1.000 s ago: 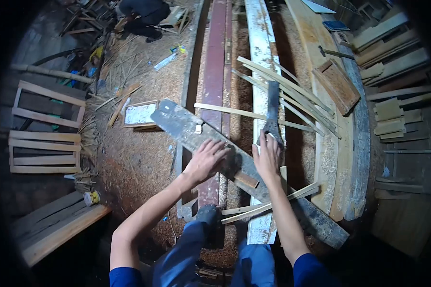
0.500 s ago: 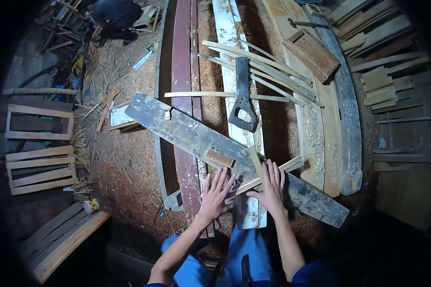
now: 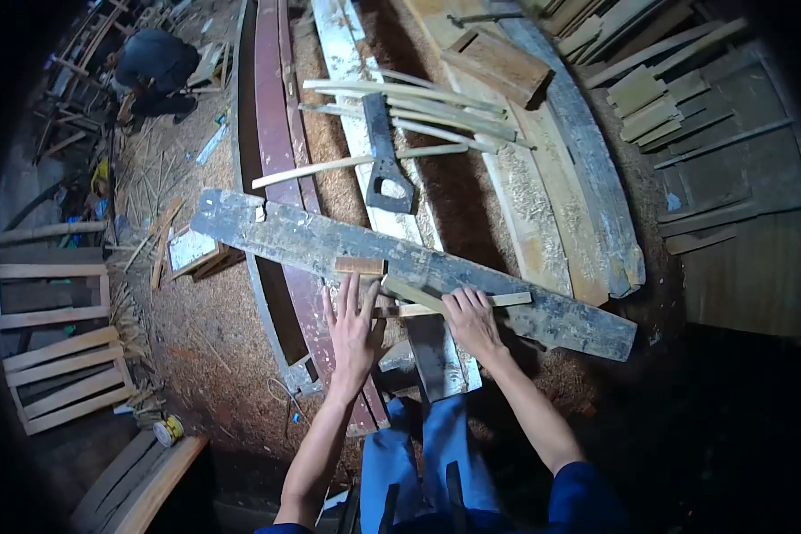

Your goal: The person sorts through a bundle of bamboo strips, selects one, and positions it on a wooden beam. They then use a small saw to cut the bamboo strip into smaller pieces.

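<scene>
My right hand (image 3: 473, 327) is closed over a light wooden strip (image 3: 511, 300) that lies across the dark, stained plank (image 3: 320, 240). A shorter wooden piece (image 3: 411, 292) slants up to the left from beneath its fingers. My left hand (image 3: 351, 336) lies with fingers spread at the strip's left end, the fingertips just below a small reddish-brown wood block (image 3: 360, 265). Beyond the plank rests a handsaw (image 3: 388, 178), its dark handle toward me. Several thin pale strips (image 3: 454, 102) are bunched around and beside the saw.
Long beams run away from me, one maroon (image 3: 280, 142) and one white-painted (image 3: 343, 62). A wooden box-like piece (image 3: 498, 67) and a hammer (image 3: 485, 16) lie at the back right. Slatted frames (image 3: 67, 378) stand at left. Another person (image 3: 156, 71) crouches at the far left.
The view has shifted, moving the bench things leftward. My right hand has gone from flat fingers to curled over the strip, which now lies nearly level. My left hand remains spread.
</scene>
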### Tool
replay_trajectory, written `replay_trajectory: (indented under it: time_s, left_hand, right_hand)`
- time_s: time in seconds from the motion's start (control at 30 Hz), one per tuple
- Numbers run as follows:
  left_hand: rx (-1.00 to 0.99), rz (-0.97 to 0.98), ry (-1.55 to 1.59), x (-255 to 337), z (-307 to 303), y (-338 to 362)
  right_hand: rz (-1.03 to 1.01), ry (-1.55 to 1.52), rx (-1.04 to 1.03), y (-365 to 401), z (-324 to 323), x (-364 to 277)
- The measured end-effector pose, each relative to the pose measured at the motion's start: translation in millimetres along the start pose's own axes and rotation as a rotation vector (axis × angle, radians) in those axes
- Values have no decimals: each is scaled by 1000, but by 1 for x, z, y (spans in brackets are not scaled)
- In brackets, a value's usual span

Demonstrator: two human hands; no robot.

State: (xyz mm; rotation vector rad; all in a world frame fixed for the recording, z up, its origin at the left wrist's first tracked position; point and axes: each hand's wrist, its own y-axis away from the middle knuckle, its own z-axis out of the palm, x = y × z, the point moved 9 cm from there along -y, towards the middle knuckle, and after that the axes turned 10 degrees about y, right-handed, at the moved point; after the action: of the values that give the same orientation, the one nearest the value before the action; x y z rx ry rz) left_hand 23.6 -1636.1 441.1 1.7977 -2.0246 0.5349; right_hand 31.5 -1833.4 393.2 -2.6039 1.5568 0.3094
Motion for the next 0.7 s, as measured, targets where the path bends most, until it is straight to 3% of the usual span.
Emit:
replay_trajectory:
  time_s: [0.1, 0.13, 0.2, 0.27, 0.47, 0.5, 0.7]
  left_hand:
    - [67, 24, 83, 30, -7, 8]
    - [88, 61, 81, 45, -9, 10]
    - [342, 178, 136, 76, -21, 24]
    - [222, 279, 184, 97, -7, 24]
    - [-153, 238, 402, 122, 87, -22]
    - [-176, 246, 402, 128, 94, -37]
    - [-126, 151, 309, 123, 139, -114]
  right_hand:
    - [132, 19, 197, 13, -27, 20]
    - [198, 21, 40, 19, -24, 33]
    - [229, 55, 91, 34, -50, 51]
    - [299, 101, 127, 45, -74, 78]
    - [486, 192, 188, 50, -101, 195]
    - [519, 132, 95, 38, -93, 222]
    - [546, 129, 102, -27, -55, 319]
